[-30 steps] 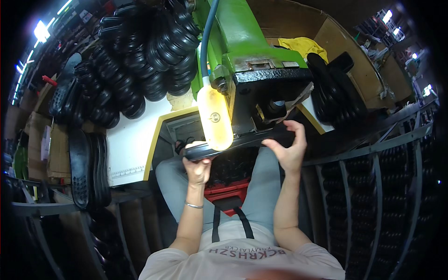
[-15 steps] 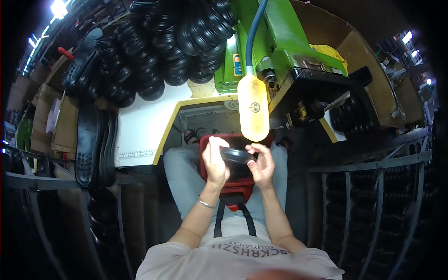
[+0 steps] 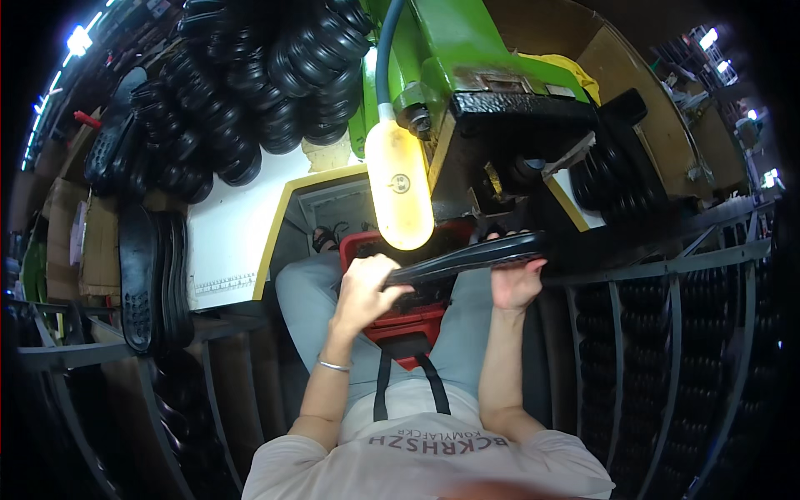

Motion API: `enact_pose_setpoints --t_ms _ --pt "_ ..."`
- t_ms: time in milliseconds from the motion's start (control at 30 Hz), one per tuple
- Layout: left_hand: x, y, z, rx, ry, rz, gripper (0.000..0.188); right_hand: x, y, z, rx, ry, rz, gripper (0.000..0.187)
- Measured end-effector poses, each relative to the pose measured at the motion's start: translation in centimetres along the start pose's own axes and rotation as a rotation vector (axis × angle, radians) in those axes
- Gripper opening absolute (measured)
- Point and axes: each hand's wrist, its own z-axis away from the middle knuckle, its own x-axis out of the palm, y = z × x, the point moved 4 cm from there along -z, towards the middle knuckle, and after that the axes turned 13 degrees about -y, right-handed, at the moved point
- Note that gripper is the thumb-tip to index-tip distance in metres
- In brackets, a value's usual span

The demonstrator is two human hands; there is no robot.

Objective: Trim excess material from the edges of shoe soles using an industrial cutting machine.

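A long black shoe sole (image 3: 467, 257) is held crosswise above my lap, its right end a little higher than its left. My left hand (image 3: 367, 288) is closed round the left end, thumb pointing along it. Under the right end lies my right hand (image 3: 517, 282), gripping it from below with the fingers partly hidden behind the sole. Beneath the sole, between my knees, stands a red bin (image 3: 417, 323) with dark pieces inside. Just beyond my left hand hangs a lit yellow lamp (image 3: 399, 185) on a blue cable.
A green machine (image 3: 467, 50) with a black head stands ahead. Piled black soles (image 3: 308, 62) cover the back left of the white table (image 3: 225, 242), with several upright soles (image 3: 150, 279) at its left edge. Metal racks (image 3: 658, 271) flank me; a cardboard box (image 3: 633, 92) stands behind right.
The sole has turned from end-on to lengthwise across me. My right hand has moved right with its end, my left slightly left. The whole view has shifted a little.
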Motion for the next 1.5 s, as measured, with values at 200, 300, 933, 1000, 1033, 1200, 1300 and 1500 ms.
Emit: enact_pose_setpoints --t_ms 200,300,933,1000,1033,1200,1300,1500 --pt "-0.8 -0.1 -0.6 0.0 0.429 0.391 0.033 0.6 -1.8 -1.9 -0.024 -0.076 0.122 0.066" --pt "-0.2 0.7 -1.8 0.119 0.473 0.391 0.039 1.8 -3.1 -3.1 -0.09 -0.07 0.364 0.085" --pt "-2.9 -0.7 -2.0 0.064 0.641 0.721 0.046 5.3 -2.2 -6.0 -0.139 -0.148 0.601 0.074" --pt "-3.5 -2.0 -0.9 0.109 0.637 0.648 0.046 5.3 -1.3 -5.2 -0.121 -0.114 0.568 0.079" --pt "-3.9 -2.4 -0.3 0.108 0.643 0.702 0.046 5.3 -0.6 -4.8 -0.115 -0.1 0.547 0.082" --pt "-4.8 -5.2 2.0 0.145 0.673 0.822 0.039 8.7 1.3 -2.7 -0.056 -0.251 0.712 0.075" --pt "-4.0 -7.1 3.4 0.082 0.649 0.871 0.033 8.6 0.3 -1.3 0.276 -0.356 0.92 0.056" --pt "1.2 -9.2 6.6 -0.03 0.507 0.981 0.039 12.6 -10.4 -1.0 -0.01 -0.441 1.302 0.047"
